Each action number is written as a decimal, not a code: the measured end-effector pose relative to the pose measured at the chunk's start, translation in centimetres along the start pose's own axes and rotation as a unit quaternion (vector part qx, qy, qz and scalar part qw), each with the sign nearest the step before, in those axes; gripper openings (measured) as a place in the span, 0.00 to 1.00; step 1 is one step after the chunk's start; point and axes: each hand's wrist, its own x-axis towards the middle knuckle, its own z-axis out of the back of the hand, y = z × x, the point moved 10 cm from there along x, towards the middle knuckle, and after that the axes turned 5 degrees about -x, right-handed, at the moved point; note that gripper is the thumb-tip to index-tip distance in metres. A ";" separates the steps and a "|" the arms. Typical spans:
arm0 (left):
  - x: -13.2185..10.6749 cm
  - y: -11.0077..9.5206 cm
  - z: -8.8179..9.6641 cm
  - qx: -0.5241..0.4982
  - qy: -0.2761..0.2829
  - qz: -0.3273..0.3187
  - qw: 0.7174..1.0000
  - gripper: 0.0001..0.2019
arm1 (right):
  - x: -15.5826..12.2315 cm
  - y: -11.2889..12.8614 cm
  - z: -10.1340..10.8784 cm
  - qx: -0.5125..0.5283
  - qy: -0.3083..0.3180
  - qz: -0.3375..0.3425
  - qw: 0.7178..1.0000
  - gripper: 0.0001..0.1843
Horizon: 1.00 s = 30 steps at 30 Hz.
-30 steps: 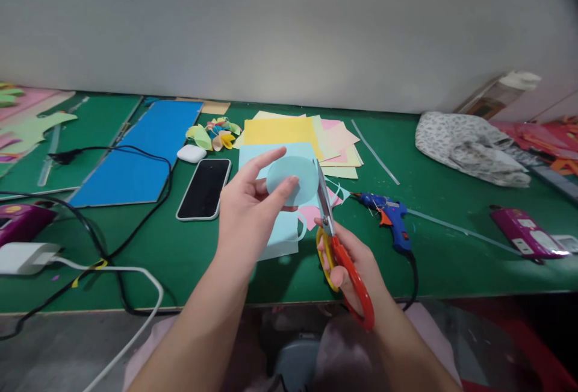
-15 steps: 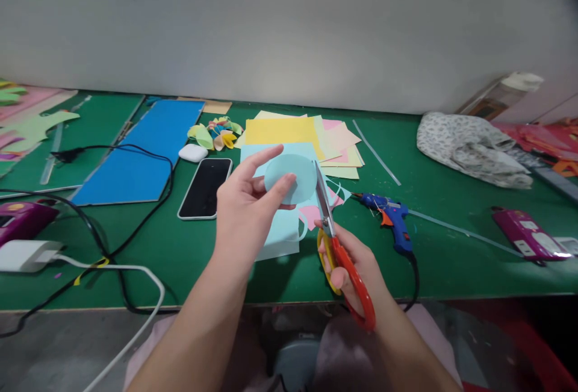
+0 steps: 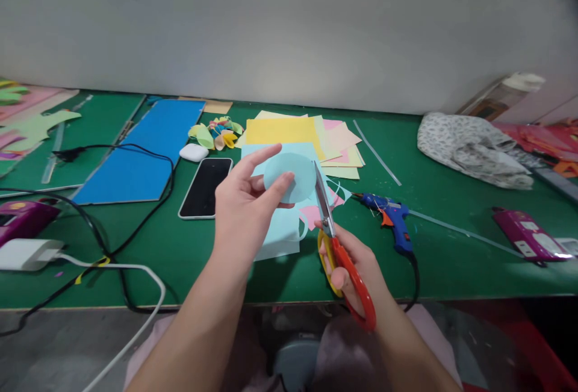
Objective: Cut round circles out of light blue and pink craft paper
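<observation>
Centrally in the frame, above the surface (image 3: 451,265), the left hand (image 3: 244,211) pinches the disc (image 3: 301,180); lower right, the right hand (image 3: 363,262) keeps its grip around the scissors (image 3: 336,245).

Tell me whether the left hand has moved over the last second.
Yes, slightly left: judged against the phone, the left hand overlaps its right edge a little more.

Left hand (image 3: 241,211) sits left of the scissors (image 3: 326,208), thumb and fingers pinched, index extended above the thumb. Right hand (image 3: 359,256) is wrapped round the scissors' handles, thumb at the red loop. Left forearm (image 3: 198,317) and right forearm (image 3: 404,329) bare, converging toward the scissors.
</observation>
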 end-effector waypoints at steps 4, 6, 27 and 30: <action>0.1 0.0 0.3 0.003 -0.006 -0.004 1.000 0.20 | 0.0 0.1 0.0 0.001 0.002 0.002 1.000 0.45; 0.1 0.0 0.4 0.004 -0.009 -0.006 1.000 0.20 | 0.0 0.0 0.1 0.003 -0.001 0.000 1.000 0.45; 0.5 0.4 1.1 -0.001 -0.012 -0.006 1.000 0.22 | 0.0 -0.1 0.0 -0.019 -0.008 0.003 1.000 0.47; 0.5 0.6 1.0 -0.002 -0.006 -0.008 1.000 0.24 | 0.0 -0.1 0.1 -0.022 -0.009 0.007 1.000 0.47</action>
